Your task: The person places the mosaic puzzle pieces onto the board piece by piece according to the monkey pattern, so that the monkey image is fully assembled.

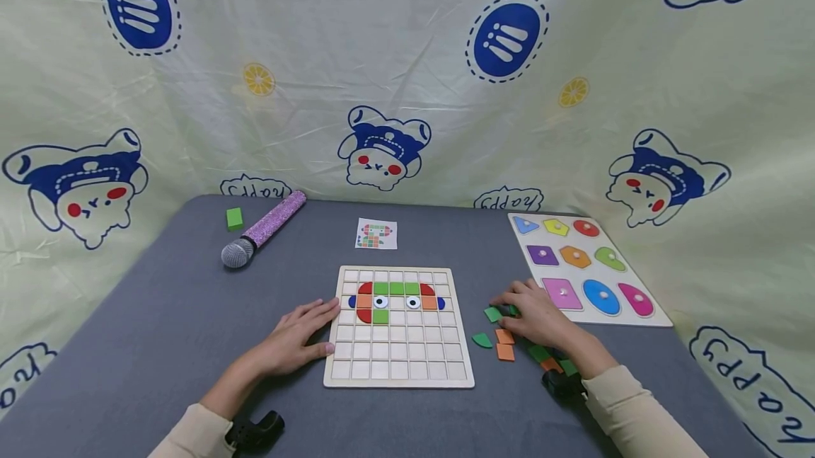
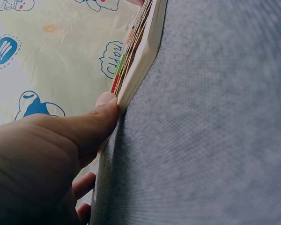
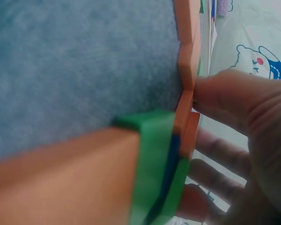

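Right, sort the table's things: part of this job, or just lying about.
Likely in the job:
gridded wooden board
loose green tiles and orange tiles
small pattern card

Likely lying about:
glittery purple microphone
knobbed shape puzzle
lone green square beside the microphone, perhaps a stray tile

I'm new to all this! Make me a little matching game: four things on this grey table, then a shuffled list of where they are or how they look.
Things
1. Grid board
2. Microphone
3. Shape puzzle
4. Picture card

Places and looks
A. Straight beyond the grid board
B. Partly filled with coloured pieces, two of them like eyes
C. At the far right, holding knobbed shapes
D. Purple-handled, beside a lone green square

Pairs: 1-B, 2-D, 3-C, 4-A
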`<state>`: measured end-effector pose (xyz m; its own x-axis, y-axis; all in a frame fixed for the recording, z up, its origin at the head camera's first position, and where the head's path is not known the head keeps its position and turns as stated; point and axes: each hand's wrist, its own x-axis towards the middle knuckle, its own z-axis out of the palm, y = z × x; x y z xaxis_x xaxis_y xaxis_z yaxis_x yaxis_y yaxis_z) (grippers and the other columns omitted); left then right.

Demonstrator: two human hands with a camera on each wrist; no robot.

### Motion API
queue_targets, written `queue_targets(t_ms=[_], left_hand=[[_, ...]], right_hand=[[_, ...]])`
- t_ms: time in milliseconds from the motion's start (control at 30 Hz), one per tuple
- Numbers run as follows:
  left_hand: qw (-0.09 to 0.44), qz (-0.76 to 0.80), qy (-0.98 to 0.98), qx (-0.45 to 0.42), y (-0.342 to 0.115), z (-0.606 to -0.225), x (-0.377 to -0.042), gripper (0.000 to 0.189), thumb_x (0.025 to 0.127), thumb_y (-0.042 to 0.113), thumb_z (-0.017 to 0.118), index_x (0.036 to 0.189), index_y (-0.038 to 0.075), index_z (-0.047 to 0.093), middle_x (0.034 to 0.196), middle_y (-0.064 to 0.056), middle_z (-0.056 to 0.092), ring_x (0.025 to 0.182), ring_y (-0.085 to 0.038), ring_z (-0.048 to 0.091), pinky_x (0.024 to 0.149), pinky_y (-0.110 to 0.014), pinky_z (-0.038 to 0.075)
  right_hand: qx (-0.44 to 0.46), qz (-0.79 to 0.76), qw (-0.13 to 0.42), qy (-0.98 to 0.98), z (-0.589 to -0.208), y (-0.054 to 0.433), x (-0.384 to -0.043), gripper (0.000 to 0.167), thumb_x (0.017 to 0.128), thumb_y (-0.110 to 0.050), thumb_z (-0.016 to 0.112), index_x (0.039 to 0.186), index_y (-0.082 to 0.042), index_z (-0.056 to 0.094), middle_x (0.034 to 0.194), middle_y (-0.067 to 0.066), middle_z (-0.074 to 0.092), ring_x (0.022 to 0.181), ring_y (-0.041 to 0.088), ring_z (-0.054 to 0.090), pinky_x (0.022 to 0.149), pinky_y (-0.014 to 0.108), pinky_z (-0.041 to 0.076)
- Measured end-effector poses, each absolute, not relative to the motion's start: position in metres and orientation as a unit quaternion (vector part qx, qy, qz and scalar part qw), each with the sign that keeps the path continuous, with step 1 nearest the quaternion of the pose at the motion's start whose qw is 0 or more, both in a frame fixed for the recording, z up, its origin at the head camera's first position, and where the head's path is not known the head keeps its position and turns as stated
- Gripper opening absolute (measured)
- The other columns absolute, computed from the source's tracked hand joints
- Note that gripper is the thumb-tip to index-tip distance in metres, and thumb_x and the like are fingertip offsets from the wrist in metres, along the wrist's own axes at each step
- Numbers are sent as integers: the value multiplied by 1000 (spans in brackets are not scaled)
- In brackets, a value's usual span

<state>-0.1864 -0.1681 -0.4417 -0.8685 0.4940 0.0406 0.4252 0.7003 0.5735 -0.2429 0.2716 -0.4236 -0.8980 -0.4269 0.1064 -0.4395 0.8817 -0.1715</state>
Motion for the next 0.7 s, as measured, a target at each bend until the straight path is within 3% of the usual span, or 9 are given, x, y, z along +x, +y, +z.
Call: queue_targets(t_ms=[333,700], left_hand=[[61,296,920,251,-168,-441,-187,64,92,33,59,146,9,35,154,-11,32,142,-39,24,105,-66,19],[62,294,921,249,-167,-444,-188,64,92,33,59,147,10,35,154,-9,32,142,-39,24,104,-66,20]], right_hand=[[232,104,36,-966,-419,265,-241,20,82,-24,72,101,-18,72,96,1,60,88,16,42,74,32,34],[277,99,74,-953,-413,219,-230,24,80,-30,75,100,-17,73,94,-2,60,88,14,42,77,34,35]])
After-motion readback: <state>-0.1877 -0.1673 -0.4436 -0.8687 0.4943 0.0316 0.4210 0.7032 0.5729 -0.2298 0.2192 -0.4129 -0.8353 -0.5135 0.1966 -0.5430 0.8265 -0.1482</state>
